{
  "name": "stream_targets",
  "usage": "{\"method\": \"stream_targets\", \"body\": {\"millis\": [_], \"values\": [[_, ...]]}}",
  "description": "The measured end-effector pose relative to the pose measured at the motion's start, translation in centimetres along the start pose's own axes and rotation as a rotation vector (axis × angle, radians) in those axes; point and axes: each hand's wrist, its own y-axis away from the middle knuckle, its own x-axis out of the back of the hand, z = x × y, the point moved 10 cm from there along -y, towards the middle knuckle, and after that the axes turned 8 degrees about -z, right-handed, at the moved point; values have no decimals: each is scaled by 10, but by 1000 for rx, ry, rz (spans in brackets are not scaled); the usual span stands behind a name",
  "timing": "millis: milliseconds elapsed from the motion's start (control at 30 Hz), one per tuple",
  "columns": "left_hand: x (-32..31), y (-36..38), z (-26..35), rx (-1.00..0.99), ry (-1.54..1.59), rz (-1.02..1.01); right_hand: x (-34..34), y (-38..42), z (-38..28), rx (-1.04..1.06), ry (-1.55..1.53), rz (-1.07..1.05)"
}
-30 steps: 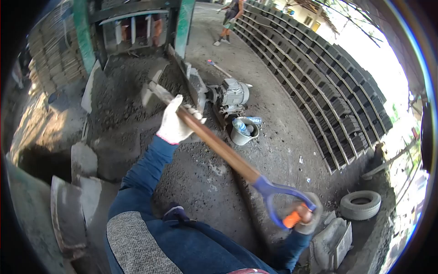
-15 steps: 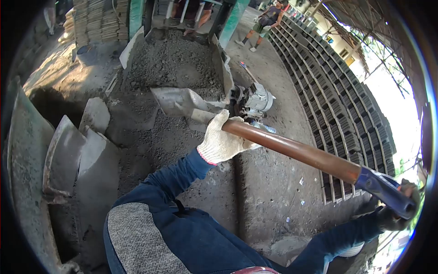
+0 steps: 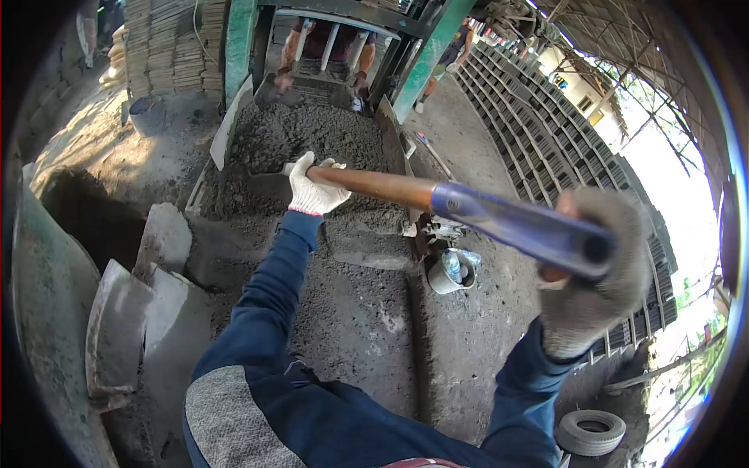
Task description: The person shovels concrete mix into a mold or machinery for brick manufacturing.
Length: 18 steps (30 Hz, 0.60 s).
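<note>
I hold a shovel with a brown shaft and a blue handle, lying nearly level across the view. My left hand, in a cream knitted glove, is wrapped round the shaft near the blade end. My right hand, in a greyish glove and blurred, grips the blue handle at the other end. The blade is mostly hidden beyond my left hand, low over or in the damp grey mix. That mix is heaped in a trough between metal side plates.
Behind the trough stands a green-framed machine, with a co-worker's hands at its bars. Rows of grey blocks stand on racks at right. A bucket with bottles, a tyre and upright metal plates are nearby.
The shovel and both hands have moved forward and left, towards the trough. The blade, plainly visible before, is now mostly hidden at the mix. The co-worker's hands show more behind the trough.
</note>
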Motion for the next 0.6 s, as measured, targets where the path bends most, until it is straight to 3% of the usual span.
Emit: {"method": "stream_targets", "body": {"millis": [100, 133, 200, 233, 267, 367, 433, 500, 567, 600], "values": [[37, -33, -1, 129, 19, 116, -19, 51, 54, -77, -104, -50], [34, -31, -4, 145, -34, 153, -24, 69, 69, -222, -120, -43], [46, -43, 4, 79, -141, 234, -39, 127, 106, -436, -115, -39], [55, -52, 7, 45, -193, 273, -47, 152, 117, -438, -152, 32], [61, -70, 9, 62, -226, 161, -61, 184, 131, -540, -29, -15], [77, -117, 18, -96, -464, 89, -109, 286, 184, -728, -309, 161], [72, -105, -12, -155, -483, 250, -153, 389, 241, -1074, -371, 0], [35, -47, -79, 2, -389, 95, -177, 480, 286, -1432, -576, -72], [17, 13, -140, 111, -391, -229, -179, 586, 295, -1817, -935, -77], [22, 52, -164, 136, -490, -260, -178, 645, 309, -1920, -973, -45]]}}
